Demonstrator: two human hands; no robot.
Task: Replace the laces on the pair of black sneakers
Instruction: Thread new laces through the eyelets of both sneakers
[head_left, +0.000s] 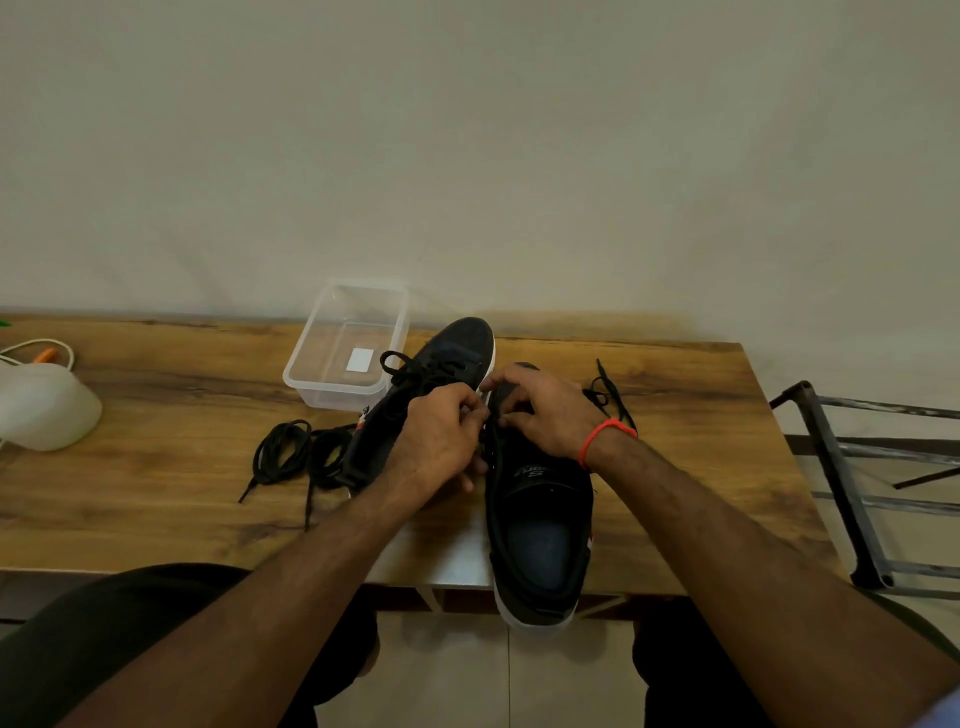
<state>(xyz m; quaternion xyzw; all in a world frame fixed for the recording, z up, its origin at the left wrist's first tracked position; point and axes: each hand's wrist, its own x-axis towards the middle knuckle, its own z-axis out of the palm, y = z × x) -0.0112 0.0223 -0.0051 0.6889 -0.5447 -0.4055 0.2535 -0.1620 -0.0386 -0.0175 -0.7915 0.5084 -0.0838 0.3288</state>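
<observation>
Head view shows your two hands on a black shoe (540, 519) that sits on a wooden table (156, 467). This near shoe is the one to look from. Its heel hangs a little over the table edge close to you, and its toe points away from you.

Your left hand (441, 441) is at the left side of the near shoe, up by the lace holes. Its fingers are curled and seem to pinch something small there, but it is too tiny to tell what. Your right hand (545, 410) lies on top of the near shoe's front part, fingers bent down onto it. You wear a red band (605, 434) on that wrist.

A second black shoe (441, 364) lies just left of the near shoe, partly under your left hand. It has a black lace in it.

A loose black lace (608, 395) lies just right of the near shoe, past your right hand. Two coiled black laces (296, 452) lie farther left, beyond the second shoe.

A clear plastic box (348, 345) stands behind the second shoe. A white thing (47, 405) sits far to the left.
</observation>
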